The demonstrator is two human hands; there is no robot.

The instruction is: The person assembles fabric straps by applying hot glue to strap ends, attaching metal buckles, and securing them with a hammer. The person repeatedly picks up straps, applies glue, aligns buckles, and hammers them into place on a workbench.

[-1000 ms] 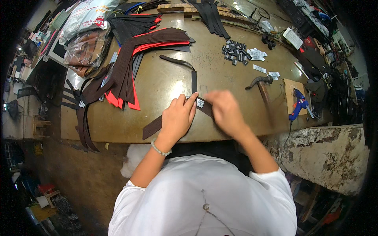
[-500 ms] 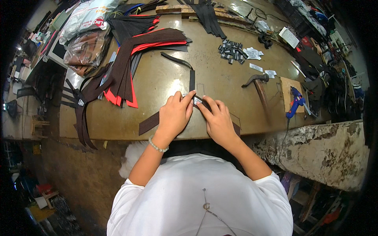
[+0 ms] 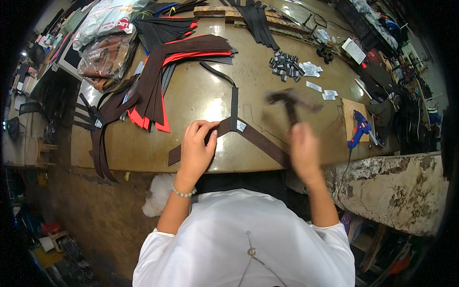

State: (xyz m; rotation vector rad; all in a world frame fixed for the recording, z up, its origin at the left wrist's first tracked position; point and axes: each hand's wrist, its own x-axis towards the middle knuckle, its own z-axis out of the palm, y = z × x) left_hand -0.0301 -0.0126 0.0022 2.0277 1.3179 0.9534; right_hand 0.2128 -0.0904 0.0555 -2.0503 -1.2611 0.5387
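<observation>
tabletop — brown-and-black y-shaped strap

A white cloth shirt with short sleeves is worn. The wrist of the left hand is circled by a pale beaded bracelet; over the shirt, a thin chain necklace with a round pendant is hung.

And it's dark brown on the strap, black on the band beyond it, white on its label! Right of the strap: dark hammer, blue glue gun, blotchy pale slab; left, brown strips over red strips!
</observation>
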